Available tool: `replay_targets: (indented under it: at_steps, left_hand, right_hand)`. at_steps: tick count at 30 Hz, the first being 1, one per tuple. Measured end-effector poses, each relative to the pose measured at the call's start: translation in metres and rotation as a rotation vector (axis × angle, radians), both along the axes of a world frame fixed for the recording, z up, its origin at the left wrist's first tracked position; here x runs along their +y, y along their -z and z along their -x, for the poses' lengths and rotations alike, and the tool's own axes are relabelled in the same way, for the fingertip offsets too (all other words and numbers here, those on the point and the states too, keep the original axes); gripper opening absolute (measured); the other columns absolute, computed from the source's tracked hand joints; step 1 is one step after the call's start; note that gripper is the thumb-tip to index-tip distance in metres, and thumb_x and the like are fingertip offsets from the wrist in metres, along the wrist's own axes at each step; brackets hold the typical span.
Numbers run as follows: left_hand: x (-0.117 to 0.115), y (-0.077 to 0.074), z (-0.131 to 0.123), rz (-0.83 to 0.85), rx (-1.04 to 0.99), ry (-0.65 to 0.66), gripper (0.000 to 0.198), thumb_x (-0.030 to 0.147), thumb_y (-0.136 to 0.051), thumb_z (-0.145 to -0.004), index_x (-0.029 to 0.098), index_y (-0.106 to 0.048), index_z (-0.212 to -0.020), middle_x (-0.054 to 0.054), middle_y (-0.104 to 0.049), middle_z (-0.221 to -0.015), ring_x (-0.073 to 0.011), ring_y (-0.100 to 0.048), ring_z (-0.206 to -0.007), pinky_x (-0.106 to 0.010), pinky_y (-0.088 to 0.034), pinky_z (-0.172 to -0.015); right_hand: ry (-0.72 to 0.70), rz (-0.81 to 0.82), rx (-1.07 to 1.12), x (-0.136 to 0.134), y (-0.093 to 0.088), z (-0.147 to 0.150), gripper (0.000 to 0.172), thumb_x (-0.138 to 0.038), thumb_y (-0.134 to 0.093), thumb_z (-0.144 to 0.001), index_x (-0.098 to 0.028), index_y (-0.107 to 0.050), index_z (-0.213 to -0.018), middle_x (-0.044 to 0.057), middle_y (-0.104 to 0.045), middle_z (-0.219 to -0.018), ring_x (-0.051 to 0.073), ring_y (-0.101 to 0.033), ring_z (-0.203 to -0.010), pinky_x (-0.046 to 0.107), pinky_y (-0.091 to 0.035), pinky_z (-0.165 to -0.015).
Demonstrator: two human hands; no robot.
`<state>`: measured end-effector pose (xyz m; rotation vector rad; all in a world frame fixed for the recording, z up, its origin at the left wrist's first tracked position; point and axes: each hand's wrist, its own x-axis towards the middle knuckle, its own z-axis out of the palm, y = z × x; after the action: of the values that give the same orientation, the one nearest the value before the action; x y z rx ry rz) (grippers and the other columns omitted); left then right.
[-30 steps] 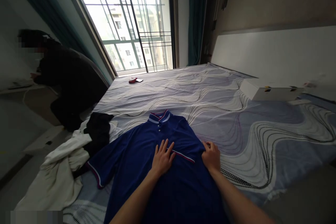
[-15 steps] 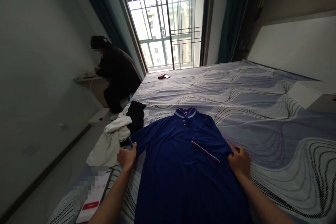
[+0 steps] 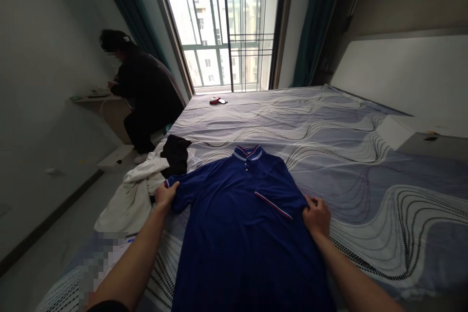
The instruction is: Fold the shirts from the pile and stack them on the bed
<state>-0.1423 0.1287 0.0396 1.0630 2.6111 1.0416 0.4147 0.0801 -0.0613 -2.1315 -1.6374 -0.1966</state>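
A dark blue polo shirt [image 3: 237,234] lies front up on the patterned bed sheet, its collar pointing away from me. White and red stripes trim the collar and the sleeve cuffs. My left hand [image 3: 166,196] is closed on the cuff end of the left-side sleeve, thumb on top. At the other side my right hand [image 3: 317,216] pinches the shirt's edge by the right sleeve, which lies folded inward over the chest. The shirt's lower hem runs out of view at the bottom.
Crumpled white clothing [image 3: 127,197] and a black garment [image 3: 176,155] lie left of the shirt. A phone [image 3: 117,253] is partly behind my left forearm. Small red and white items [image 3: 218,101] rest near the bed's far edge. A person in black [image 3: 146,87] sits at a small shelf.
My left hand has drawn the left-side sleeve outward and slightly up, turning its cuff. My right hand keeps its hold. The view has shifted to the right.
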Motion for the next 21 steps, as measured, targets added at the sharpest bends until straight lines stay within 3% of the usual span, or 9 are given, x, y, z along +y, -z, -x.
replay_targets:
  at_steps: [4, 7, 9, 12, 14, 16, 18, 21]
  left_hand:
    - [0.001, -0.012, 0.009, -0.023, -0.059, 0.088, 0.028, 0.04, -0.065, -0.073, 0.016, -0.065, -0.086, -0.004, -0.071, -0.076, -0.0219, -0.067, -0.073, -0.03, -0.053, -0.065]
    - [0.008, -0.035, -0.002, -0.051, -0.002, 0.153, 0.031, 0.042, -0.067, -0.073, 0.018, -0.065, -0.092, -0.004, -0.07, -0.086, -0.0223, -0.066, -0.082, -0.032, -0.053, -0.076]
    - [0.009, -0.051, -0.032, -0.051, 0.159, 0.256, 0.029, 0.04, -0.067, -0.075, 0.019, -0.064, -0.094, -0.005, -0.069, -0.092, -0.0239, -0.064, -0.091, -0.034, -0.05, -0.086]
    - [-0.004, -0.063, -0.106, -0.018, 0.434, 0.584, 0.026, 0.031, -0.06, -0.083, 0.02, -0.061, -0.107, -0.009, -0.064, -0.111, -0.0237, -0.06, -0.103, -0.034, -0.047, -0.094]
    - [-0.022, -0.06, -0.156, 0.066, 0.514, 0.857, 0.032, 0.028, -0.064, -0.081, 0.021, -0.06, -0.112, -0.01, -0.061, -0.12, -0.0246, -0.057, -0.109, -0.035, -0.047, -0.096]
    - [-0.043, -0.048, -0.189, 0.073, 0.585, 1.007, 0.05, 0.026, -0.069, -0.077, 0.025, -0.055, -0.125, -0.01, -0.052, -0.137, -0.0287, -0.049, -0.124, -0.041, -0.045, -0.1]
    - [-0.061, -0.032, -0.197, 0.047, 0.631, 1.003, 0.068, 0.022, -0.07, -0.074, 0.026, -0.047, -0.138, -0.013, -0.044, -0.146, -0.033, -0.04, -0.134, -0.048, -0.041, -0.105]
    - [-0.079, -0.006, -0.171, 0.073, 0.618, 0.847, 0.08, 0.012, -0.063, -0.069, 0.019, -0.041, -0.146, -0.019, -0.041, -0.147, -0.0374, -0.036, -0.137, -0.054, -0.039, -0.106]
  right_hand:
    - [0.009, 0.007, 0.005, 0.0, 0.0, 0.0, 0.042, -0.016, -0.052, -0.085, -0.023, -0.072, -0.122, 0.011, -0.061, -0.116, 0.025, -0.056, -0.101, 0.037, -0.043, -0.083]
    - [0.012, 0.018, 0.003, 0.0, 0.0, 0.0, 0.043, -0.016, -0.052, -0.085, -0.024, -0.072, -0.123, 0.01, -0.061, -0.117, 0.025, -0.055, -0.102, 0.037, -0.043, -0.084]
    - [0.016, 0.028, 0.001, 0.0, 0.0, 0.001, 0.044, -0.016, -0.052, -0.085, -0.024, -0.071, -0.124, 0.01, -0.06, -0.117, 0.025, -0.055, -0.103, 0.037, -0.043, -0.085]
    - [0.024, 0.038, 0.001, 0.0, -0.001, 0.001, 0.043, -0.017, -0.051, -0.086, -0.023, -0.071, -0.124, 0.01, -0.059, -0.118, 0.025, -0.054, -0.103, 0.037, -0.042, -0.085]
    - [0.029, 0.043, 0.0, 0.0, -0.001, 0.001, 0.043, -0.017, -0.051, -0.086, -0.023, -0.071, -0.124, 0.01, -0.059, -0.118, 0.025, -0.054, -0.104, 0.036, -0.042, -0.085]
    - [0.031, 0.046, -0.005, 0.0, -0.002, 0.001, 0.043, -0.018, -0.051, -0.087, -0.024, -0.071, -0.124, 0.01, -0.059, -0.117, 0.025, -0.054, -0.103, 0.035, -0.041, -0.085]
    - [0.03, 0.048, -0.01, 0.0, -0.001, 0.001, 0.042, -0.018, -0.051, -0.087, -0.024, -0.071, -0.124, 0.009, -0.059, -0.116, 0.024, -0.054, -0.103, 0.034, -0.041, -0.084]
    - [0.024, 0.055, -0.012, 0.0, -0.001, 0.0, 0.043, -0.018, -0.053, -0.086, -0.024, -0.071, -0.125, 0.01, -0.059, -0.117, 0.025, -0.054, -0.102, 0.035, -0.041, -0.084]
